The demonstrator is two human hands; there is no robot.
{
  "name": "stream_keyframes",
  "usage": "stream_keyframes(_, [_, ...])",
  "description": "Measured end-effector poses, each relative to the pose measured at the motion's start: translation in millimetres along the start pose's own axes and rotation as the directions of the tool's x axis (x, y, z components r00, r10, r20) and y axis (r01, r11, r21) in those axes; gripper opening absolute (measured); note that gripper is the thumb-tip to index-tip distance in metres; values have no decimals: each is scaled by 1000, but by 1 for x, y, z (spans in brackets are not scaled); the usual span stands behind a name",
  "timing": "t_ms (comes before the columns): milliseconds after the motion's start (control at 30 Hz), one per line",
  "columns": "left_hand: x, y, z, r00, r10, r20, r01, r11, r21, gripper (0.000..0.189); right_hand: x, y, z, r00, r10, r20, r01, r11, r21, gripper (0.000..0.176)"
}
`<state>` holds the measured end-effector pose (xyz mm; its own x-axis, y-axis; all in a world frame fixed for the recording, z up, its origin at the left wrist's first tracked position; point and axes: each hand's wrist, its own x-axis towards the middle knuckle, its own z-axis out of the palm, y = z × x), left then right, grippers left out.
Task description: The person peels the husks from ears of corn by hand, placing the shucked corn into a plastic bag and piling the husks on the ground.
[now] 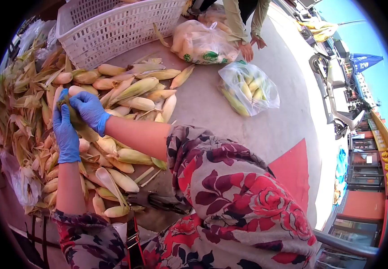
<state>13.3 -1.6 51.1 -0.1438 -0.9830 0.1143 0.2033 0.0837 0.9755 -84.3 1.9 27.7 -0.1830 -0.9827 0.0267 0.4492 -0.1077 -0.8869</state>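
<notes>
Both my hands wear blue gloves and meet over the heap on the left. My left hand (66, 136) is closed around an ear of corn (81, 125) with greenish husk on it. At the upper part of the same ear, the fingers of my right hand (88, 107) are bent and pinch the husk. My fingers partly cover the ear. Below and around my hands lies a pile of corn ears (138, 104), several of them in pale husks. Loose stripped husks (21, 107) are heaped along the left side.
A white slatted crate (122, 33) stands behind the corn. Beside it are a full plastic bag (200, 42) and a clear bag of corn (250, 89). Another person's hands (250, 47) are near the bags. A parked scooter (337, 89) stands farther right.
</notes>
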Motion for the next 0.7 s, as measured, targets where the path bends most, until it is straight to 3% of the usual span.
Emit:
stream_keyframes(133, [-6, -12, 6, 997, 79, 0, -79, 995, 63, 39, -2, -7, 3, 971, 27, -239, -45, 996, -72, 12])
stream_keyframes(333, [7, -14, -5, 995, 86, -53, -80, 991, 109, 35, 8, -8, -9, 992, -70, 102, 70, 998, 6, 15])
stream_keyframes(433, [7, -7, -5, 995, 97, -30, -92, 987, 134, 34, 8, -21, -15, 974, -172, 147, 209, 932, -297, 14])
stream_keyframes(533, [4, -9, 1, 996, 83, -11, -82, 993, 84, 39, 8, -16, -11, 904, -418, 88, 397, 747, -533, 12])
stream_keyframes(633, [3, -30, 0, 998, 70, -11, -68, 993, 93, 40, 14, -10, -8, 953, -299, -42, 235, 823, -517, 13])
stream_keyframes(667, [3, -38, -8, 997, 71, -36, -66, 990, 127, 39, 20, -4, -4, 958, -251, -139, 182, 907, -381, 13])
stream_keyframes(700, [2, -39, -10, 998, 39, -53, -32, 990, 137, 39, 20, -9, -2, 977, -166, -134, 118, 945, -305, 13])
